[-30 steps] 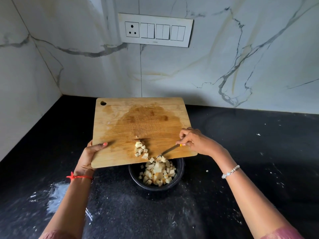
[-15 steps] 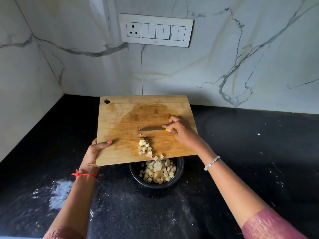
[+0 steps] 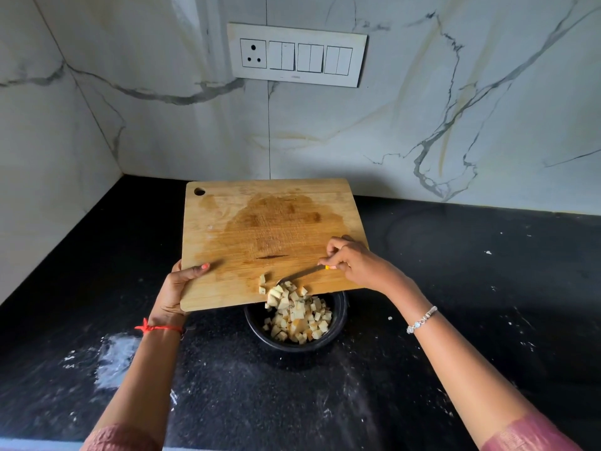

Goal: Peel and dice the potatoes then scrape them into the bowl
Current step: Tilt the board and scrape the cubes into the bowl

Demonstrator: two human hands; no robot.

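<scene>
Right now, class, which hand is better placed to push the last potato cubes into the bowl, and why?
The right hand: it holds the knife, whose tip lies beside the last cubes on the board, just above the bowl. The left hand grips the board's corner, supporting it.

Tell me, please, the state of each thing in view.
Round black bowl: on black counter, partly filled.
Rectangular wooden cutting board: held over bowl, dark patch.
Pale diced potato cubes: mostly in bowl, few on board.
Yellow-handled steel knife: blade on board.
Left hand: grips board.
Right hand: grips knife.
</scene>
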